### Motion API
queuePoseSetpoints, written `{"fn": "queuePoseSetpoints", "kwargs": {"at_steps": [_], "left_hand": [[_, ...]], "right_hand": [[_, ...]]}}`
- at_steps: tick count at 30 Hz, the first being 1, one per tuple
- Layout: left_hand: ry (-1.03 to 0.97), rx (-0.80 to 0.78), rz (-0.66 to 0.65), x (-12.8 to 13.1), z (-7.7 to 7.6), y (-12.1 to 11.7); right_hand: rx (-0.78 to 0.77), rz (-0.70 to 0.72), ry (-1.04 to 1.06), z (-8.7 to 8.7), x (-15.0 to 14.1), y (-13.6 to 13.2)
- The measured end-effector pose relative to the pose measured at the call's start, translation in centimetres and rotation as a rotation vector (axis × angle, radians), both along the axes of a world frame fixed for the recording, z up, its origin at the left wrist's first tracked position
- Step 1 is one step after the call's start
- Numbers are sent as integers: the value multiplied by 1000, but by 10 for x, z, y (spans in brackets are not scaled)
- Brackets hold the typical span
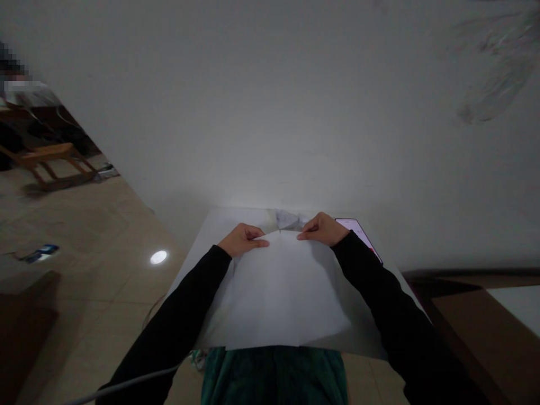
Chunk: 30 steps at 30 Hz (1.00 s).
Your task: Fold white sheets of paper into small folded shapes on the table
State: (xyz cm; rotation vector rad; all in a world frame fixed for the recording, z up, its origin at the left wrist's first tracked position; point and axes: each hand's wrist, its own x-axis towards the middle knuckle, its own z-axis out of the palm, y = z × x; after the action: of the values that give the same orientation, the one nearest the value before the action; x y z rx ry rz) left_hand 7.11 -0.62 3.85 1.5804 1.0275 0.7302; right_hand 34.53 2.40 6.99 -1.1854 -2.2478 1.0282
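Observation:
A white sheet of paper (284, 292) lies over the small white table in front of me, its near edge at the table's front. My left hand (243, 239) pinches the sheet's far edge left of the middle, thumb and fingers closed on it. On the other side, my right hand (323, 229) pinches the same far edge. Between the hands the edge comes to a low peak, with a faint crease running down from it. Just beyond lies a crumpled whitish piece (287, 219); its kind is unclear. A phone (358, 233) with a lit screen lies beside my right wrist.
The table (211, 225) stands against a pale wall (270, 112). At the left are a wooden chair (54, 154), a blue packet-like item (41, 253) and a bright light spot on the tiled floor. A brown cardboard surface (476, 320) is at the lower right. A cable (126, 384) crosses my left sleeve.

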Motion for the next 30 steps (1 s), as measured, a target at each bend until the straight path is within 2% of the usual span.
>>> {"fn": "queuePoseSetpoints", "kwargs": {"at_steps": [9,15,22,25,30], "left_hand": [[71,75,17,-6,-9,7],[123,144,92,-16,-15,15],[234,164,49,-40,-8,12],[253,231,110,-51,-4,8],[292,293,212,-59,-8,5]], "right_hand": [[-69,-23,6,0,4,-3],[-277,-2,87,-7,23,-7],[-31,-233,155,-32,52,-18],[19,-312,180,-36,52,-21],[8,-325,220,-40,46,-21]]}}
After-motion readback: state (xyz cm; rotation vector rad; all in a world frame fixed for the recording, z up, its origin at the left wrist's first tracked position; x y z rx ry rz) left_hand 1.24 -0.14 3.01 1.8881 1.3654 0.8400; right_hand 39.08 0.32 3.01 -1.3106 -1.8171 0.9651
